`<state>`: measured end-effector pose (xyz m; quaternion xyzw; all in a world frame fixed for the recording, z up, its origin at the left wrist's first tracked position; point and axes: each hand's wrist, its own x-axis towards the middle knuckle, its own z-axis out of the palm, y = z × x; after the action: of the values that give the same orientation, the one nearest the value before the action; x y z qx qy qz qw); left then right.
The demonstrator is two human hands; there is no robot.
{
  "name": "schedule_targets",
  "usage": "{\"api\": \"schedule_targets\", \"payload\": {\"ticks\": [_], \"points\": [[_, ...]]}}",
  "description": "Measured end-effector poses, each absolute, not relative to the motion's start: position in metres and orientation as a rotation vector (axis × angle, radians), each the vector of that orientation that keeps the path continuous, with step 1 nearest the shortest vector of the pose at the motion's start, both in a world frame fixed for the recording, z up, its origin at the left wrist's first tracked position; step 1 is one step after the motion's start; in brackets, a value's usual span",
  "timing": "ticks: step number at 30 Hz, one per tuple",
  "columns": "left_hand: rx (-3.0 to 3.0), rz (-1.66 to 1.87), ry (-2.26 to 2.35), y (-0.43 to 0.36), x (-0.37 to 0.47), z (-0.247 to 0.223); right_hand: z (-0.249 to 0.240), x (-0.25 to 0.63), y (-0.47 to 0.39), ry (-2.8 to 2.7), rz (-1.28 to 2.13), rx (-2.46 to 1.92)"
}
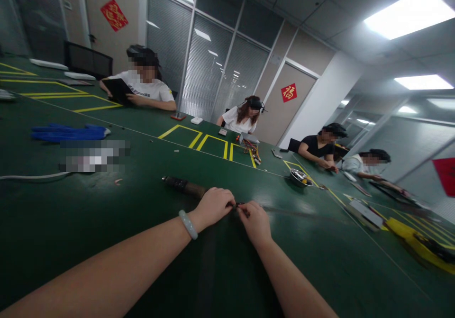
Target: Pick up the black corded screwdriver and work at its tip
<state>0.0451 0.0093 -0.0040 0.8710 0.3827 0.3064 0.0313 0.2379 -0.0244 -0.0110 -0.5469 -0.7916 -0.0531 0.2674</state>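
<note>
A long dark cylindrical tool (183, 186) lies on the green table, its narrow silver tip pointing left. The tool's right end disappears behind my left hand (213, 206), which wears a pale bangle on the wrist. My left fingers are closed in a pinch. Facing them, my right hand (256, 221) is closed too, thumb and fingertips pressed together. A small dark piece (237, 205) shows in the narrow gap between both sets of fingertips. Whether it belongs to the tool I cannot tell.
Blue gloves (69, 132) lie at the left, above a blurred-out object with a white cable (35, 177). A metal bowl (300, 178) holds small parts. A device with wires (249, 141) stands farther back; a yellow item (408, 235) lies right. Several people sit around the table.
</note>
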Motion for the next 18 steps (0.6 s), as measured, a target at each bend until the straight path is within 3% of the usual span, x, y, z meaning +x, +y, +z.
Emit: {"api": "schedule_targets", "payload": {"ticks": [10, 18], "points": [[2.722, 0.880, 1.206, 0.007, 0.047, -0.002, -0.008, 0.236, -0.018, -2.366, -0.596, -1.397], [2.839, 0.886, 1.203, 0.005, 0.047, -0.002, -0.015, 0.235, 0.000, -2.489, -0.549, -1.443]]}}
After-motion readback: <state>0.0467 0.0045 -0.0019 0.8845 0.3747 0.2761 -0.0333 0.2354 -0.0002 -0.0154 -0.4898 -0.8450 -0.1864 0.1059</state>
